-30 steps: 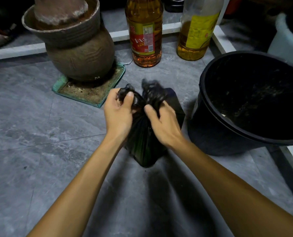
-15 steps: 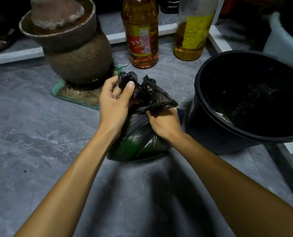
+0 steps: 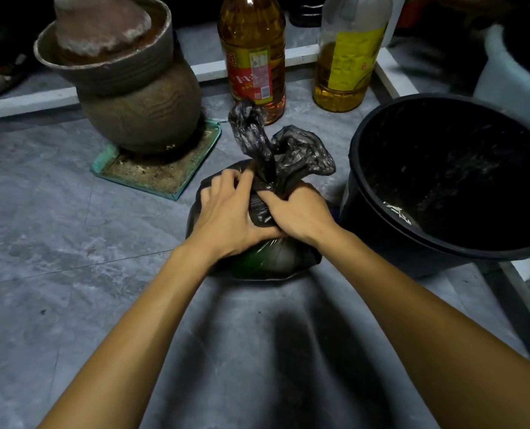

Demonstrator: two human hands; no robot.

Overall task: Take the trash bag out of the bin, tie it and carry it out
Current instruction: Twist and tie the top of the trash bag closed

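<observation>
A black trash bag (image 3: 267,261) sits on the grey tiled floor, out of the bin, with something green showing through its lower part. Its two gathered ends (image 3: 288,150) stand up loose above the neck. My left hand (image 3: 226,212) and my right hand (image 3: 301,212) both grip the bag's neck, pressed close together on top of the bulging bag. The black bin (image 3: 381,218) stands just right of the bag, without a bag inside, with specks of dirt on its inner wall.
A brown clay jar (image 3: 140,113) on a teal tray (image 3: 109,156) stands behind left. Two oil bottles (image 3: 254,57) (image 3: 347,57) stand behind the bag along a white ledge (image 3: 25,102). A pale container (image 3: 505,78) is at the far right.
Both hands have slid down from the bag's ends to its neck and let the ends go. The bag has settled lower and wider on the floor.
</observation>
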